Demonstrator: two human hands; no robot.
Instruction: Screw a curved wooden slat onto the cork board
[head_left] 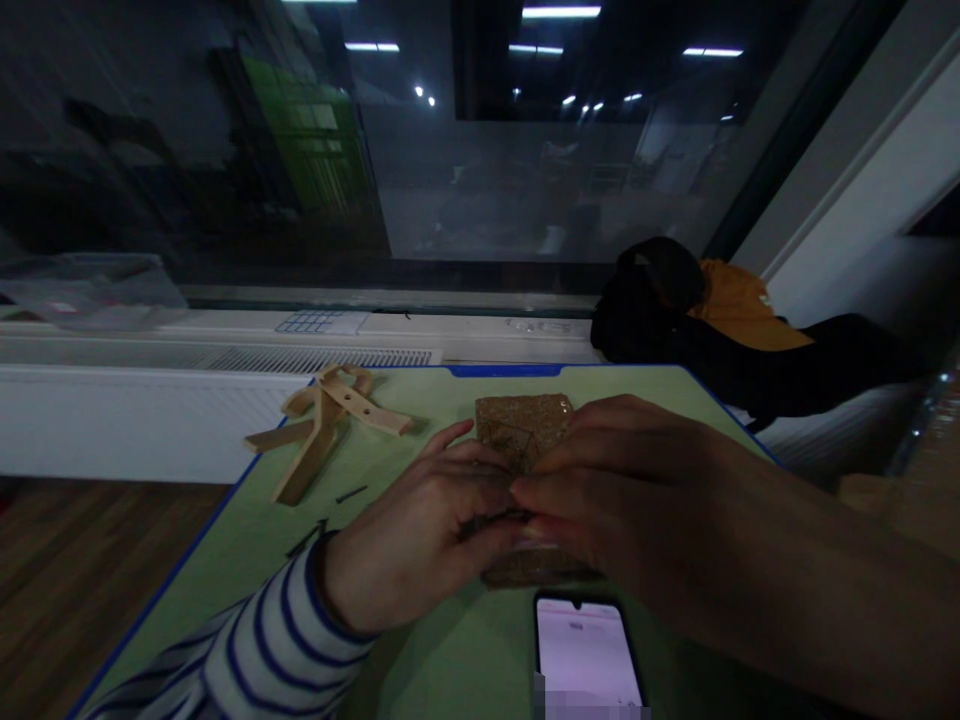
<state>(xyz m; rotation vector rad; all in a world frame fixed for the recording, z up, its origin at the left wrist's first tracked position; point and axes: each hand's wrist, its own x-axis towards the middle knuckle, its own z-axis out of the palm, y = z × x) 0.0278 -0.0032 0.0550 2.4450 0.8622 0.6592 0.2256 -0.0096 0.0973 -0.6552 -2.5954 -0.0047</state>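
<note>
My left hand (420,540) and my right hand (622,490) meet over a brown cork-like board (525,425) that lies flat on the green mat (420,660). Both hands have their fingers curled and pinched together on a small dark piece (491,522) above the board. The hands hide the board's near half. My left arm wears a blue and white striped sleeve (255,650).
Wooden strips joined in a loose frame (330,420) lie at the mat's far left, with small dark sticks (330,515) near them. A lit phone (589,655) sits at the near edge. Dark clothing and an orange cap (735,310) rest to the right. A radiator and window run behind.
</note>
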